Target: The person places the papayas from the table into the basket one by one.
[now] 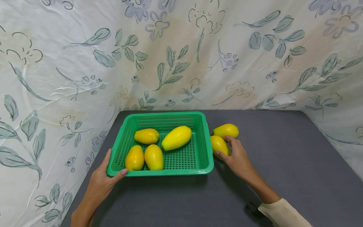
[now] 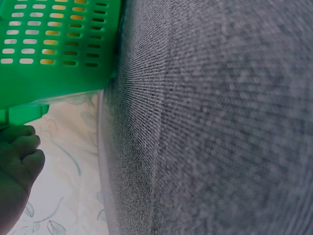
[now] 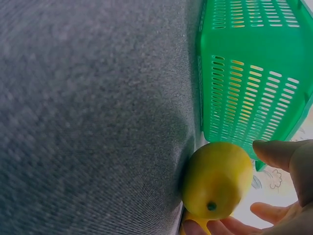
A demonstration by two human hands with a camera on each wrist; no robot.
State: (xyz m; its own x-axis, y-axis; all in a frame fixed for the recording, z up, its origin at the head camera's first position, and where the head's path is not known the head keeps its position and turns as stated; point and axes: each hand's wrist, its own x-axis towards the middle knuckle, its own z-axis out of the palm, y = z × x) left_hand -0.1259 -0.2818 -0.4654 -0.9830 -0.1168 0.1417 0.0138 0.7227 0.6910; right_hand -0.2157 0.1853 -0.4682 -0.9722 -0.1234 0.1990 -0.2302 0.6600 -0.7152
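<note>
My left hand (image 1: 100, 181) holds the near left corner of a green plastic basket (image 1: 170, 172), thumb over the rim and fingers along the outside. Inside lie several yellow mangoes, two at the front, a smaller one (image 1: 146, 136) behind them and a longer one (image 1: 176, 138) to the right. Right of the basket, my right hand (image 1: 238, 159) grips a mango (image 1: 218, 145), thumb on its near side and fingers on its far side. The right wrist view shows this mango (image 3: 217, 176) with its dark stem spot facing the camera. Another mango (image 1: 227, 130) lies just behind it.
A dark grey cloth (image 1: 283, 164) covers the table under everything. Floral curtains (image 1: 181, 63) hang at the back and both sides, close to the table's edges. A small black object (image 1: 253, 209) shows beside my right sleeve.
</note>
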